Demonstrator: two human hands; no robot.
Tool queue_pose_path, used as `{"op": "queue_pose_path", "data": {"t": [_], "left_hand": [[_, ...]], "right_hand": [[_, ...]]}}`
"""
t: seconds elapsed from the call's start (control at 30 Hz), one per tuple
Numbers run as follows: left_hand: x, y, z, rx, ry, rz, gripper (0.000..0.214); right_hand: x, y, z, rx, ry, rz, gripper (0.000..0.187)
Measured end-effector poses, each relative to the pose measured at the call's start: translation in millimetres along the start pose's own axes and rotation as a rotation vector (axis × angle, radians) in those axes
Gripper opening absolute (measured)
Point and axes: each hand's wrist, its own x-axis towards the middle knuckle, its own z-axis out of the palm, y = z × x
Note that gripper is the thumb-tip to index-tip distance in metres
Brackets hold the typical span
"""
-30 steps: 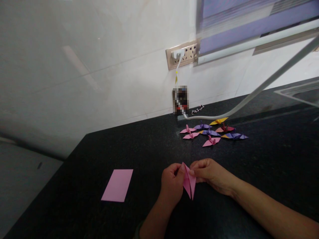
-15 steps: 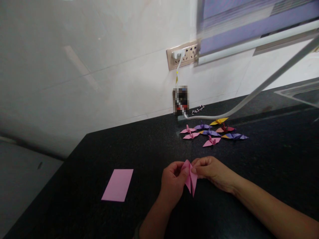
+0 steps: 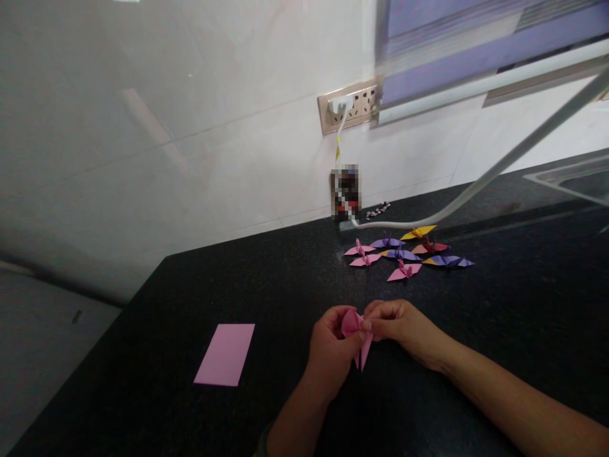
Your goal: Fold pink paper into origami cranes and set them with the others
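Both my hands meet over the black counter point(image 3: 247, 279) on a small folded pink paper point(image 3: 356, 330). My left hand point(image 3: 330, 349) pinches its left side with the fingers curled. My right hand point(image 3: 404, 327) pinches its top right edge between thumb and forefinger. The paper's pointed tips hang down between the two hands. To the left a flat pink sheet point(image 3: 224, 353) lies on the counter.
Several finished paper cranes point(image 3: 404, 254) in pink, purple, yellow and red lie behind my hands. A white cable point(image 3: 476, 187) runs from a blurred object point(image 3: 346, 192) by the wall, below a socket strip point(image 3: 349, 105). The counter's left edge drops off near the sheet.
The pink paper's top has been folded down and bunched between my fingers, so it looks shorter. My hands have drawn a little closer together.
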Motion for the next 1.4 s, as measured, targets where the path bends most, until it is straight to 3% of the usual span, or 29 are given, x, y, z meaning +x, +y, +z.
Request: {"op": "queue_pose_path", "data": {"t": [0.47, 0.9, 1.4], "left_hand": [[-1.4, 0.2, 4.0, 0.12, 0.016, 0.052, 0.025], [-4.2, -2.7, 1.7, 0.216, -0.015, 0.149, 0.022], [-4.3, -2.1, 0.6, 0.339, -0.009, 0.163, 0.022]], "right_hand": [[-0.1, -0.4, 3.8, -0.146, -0.029, -0.094, 0.026], [-1.9, -1.1, 6.4, -0.343, 0.055, -0.132, 0.025], [-0.8, 3.9, 8.0, -0.381, 0.103, -0.104, 0.026]]}}
